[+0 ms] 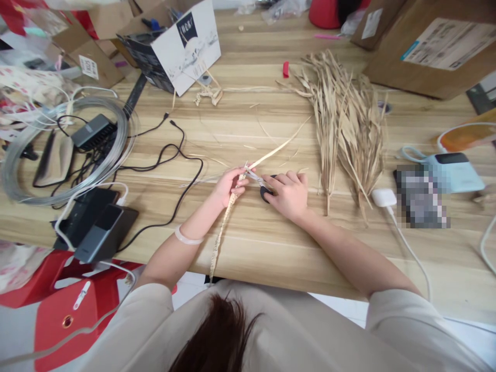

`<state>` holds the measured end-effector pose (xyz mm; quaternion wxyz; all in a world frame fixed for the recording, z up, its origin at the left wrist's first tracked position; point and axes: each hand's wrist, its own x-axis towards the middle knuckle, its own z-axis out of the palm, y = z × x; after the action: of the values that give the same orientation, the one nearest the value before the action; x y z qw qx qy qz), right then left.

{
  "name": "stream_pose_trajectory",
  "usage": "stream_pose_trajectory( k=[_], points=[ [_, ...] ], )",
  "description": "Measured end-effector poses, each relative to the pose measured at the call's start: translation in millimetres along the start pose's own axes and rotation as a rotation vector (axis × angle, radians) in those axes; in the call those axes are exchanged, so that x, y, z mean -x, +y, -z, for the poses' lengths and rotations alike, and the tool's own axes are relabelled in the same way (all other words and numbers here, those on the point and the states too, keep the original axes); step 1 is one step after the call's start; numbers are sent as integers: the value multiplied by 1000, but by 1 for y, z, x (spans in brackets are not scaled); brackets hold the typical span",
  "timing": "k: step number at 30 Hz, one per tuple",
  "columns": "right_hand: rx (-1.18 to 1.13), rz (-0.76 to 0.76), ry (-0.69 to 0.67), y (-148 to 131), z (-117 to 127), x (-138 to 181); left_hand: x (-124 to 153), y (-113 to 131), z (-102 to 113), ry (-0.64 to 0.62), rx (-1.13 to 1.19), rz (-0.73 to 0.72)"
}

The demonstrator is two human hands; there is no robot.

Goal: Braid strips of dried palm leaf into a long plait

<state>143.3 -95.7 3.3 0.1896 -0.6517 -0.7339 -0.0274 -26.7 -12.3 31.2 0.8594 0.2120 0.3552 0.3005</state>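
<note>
My left hand [228, 186] is closed on a braided straw cord [221, 227], whose lower end hangs past the table's front edge. From the upper end of the braid a pale flat straw strip [281, 147] runs up and to the right. In my right hand [289, 194] is a pair of scissors [254, 176] with dark handles, fingers wrapped round them. The blades point left and reach the braid's top beside my left fingertips; whether they are parted I cannot tell. Bundles of dry straw leaves [329, 119] lie to the right.
On the left are a coil of clear tubing [11, 181], black cables [201, 175] and dark power banks [104, 232]. A white printed box [194, 46] and a cardboard box [434, 51] stand at the back. A light blue power bank [457, 173] and a white charger [383, 197] lie right.
</note>
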Motion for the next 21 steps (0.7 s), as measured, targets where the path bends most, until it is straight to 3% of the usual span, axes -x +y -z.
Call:
stream_pose_trajectory(
  k=[21],
  points=[
    [33, 22, -2, 2, 1, 0, 1, -2, -4, 51, 42, -1]
  ],
)
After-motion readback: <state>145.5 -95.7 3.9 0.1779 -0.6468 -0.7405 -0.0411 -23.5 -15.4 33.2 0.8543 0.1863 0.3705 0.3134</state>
